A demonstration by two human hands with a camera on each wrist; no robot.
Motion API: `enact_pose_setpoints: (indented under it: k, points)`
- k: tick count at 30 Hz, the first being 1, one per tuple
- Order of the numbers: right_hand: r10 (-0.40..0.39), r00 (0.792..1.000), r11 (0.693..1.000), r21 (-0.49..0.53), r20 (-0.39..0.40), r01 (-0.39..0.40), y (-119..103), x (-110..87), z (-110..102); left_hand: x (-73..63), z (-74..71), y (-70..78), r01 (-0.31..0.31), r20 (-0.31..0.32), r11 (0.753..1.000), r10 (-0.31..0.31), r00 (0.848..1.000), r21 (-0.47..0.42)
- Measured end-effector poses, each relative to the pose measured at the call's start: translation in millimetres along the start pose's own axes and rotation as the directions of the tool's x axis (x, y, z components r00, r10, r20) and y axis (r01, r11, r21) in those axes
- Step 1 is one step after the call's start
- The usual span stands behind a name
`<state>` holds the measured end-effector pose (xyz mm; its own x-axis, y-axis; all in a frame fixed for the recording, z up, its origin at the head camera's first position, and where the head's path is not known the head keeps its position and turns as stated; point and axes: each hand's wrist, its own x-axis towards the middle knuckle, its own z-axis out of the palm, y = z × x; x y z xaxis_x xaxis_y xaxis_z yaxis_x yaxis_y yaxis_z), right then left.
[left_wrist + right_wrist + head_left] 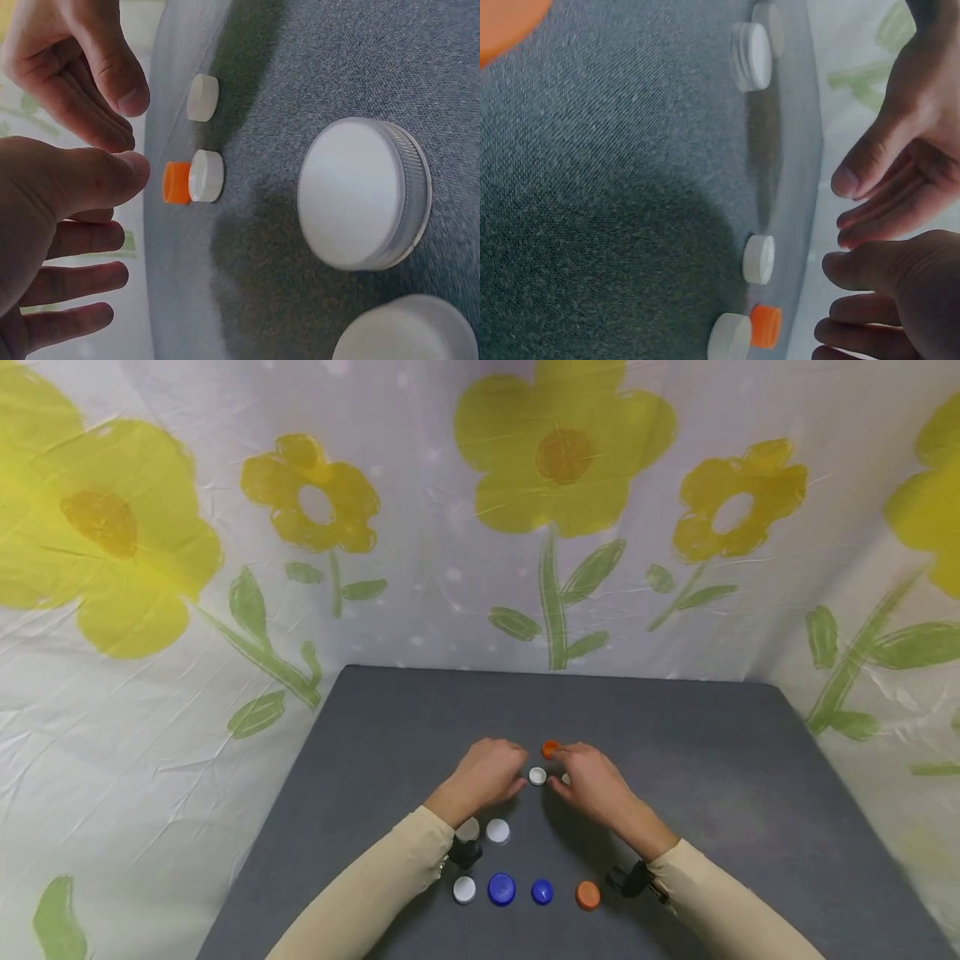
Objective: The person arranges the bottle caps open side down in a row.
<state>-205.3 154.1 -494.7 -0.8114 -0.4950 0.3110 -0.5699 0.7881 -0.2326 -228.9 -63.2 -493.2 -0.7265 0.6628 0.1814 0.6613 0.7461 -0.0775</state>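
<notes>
- Head: the left hand point(491, 772) and right hand point(596, 783) are above the table point(675, 727), a white cap point(537, 776) between.
- Left wrist: left fingers point(82, 281) are slightly spread.
- Right wrist: right fingers point(862, 334) are relaxed; an orange cap point(766, 326) lies near.

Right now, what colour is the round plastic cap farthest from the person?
That cap is orange, clearest in the left wrist view.

Both hands point(75, 180) hover near an orange cap point(175, 183) and two small white caps point(207, 176).
</notes>
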Motion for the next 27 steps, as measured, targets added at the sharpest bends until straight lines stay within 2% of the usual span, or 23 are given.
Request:
enact_pose_setpoints:
  k: [5,8,12,15,17,19,24,27]
  points:
    - [0.015,1.0,1.0,-0.011,-0.012,-0.016,2,2.0,10,9.3,8.9,2.4,0.053,0.073,0.998,-0.052,0.996,-0.019]
    - [-0.002,0.999,1.0,0.003,-0.037,0.002,10,2.4,22,13.5,14.5,3.6,0.09,0.109,0.995,-0.086,0.99,-0.034]
    - [-0.032,0.996,0.999,-0.001,-0.08,0.032,44,2.2,66,17.6,23.8,5.5,0.115,0.127,0.992,-0.107,0.986,-0.051]
    - [-0.034,0.997,0.999,-0.031,-0.072,0.032,72,2.4,106,20.5,30.8,7.0,0.117,0.137,0.992,-0.108,0.985,-0.056]
    - [-0.029,0.999,0.999,-0.037,-0.041,0.027,79,2.4,116,22.3,34.0,7.4,0.11,0.135,0.992,-0.102,0.986,-0.059]
    - [-0.021,0.999,1.0,-0.015,-0.026,0.021,68,2.9,103,23.9,36.3,7.5,0.102,0.129,0.993,-0.094,0.987,-0.057]
    - [0.036,0.999,0.999,-0.003,0.023,-0.036,14,4.5,44,27.2,39.1,8.4,0.087,0.113,0.995,-0.081,0.99,-0.05]
    - [0.059,0.998,0.998,-0.029,0.032,-0.058,7,6.1,40,28.9,39.3,9.6,0.089,0.115,0.995,-0.083,0.99,-0.044]
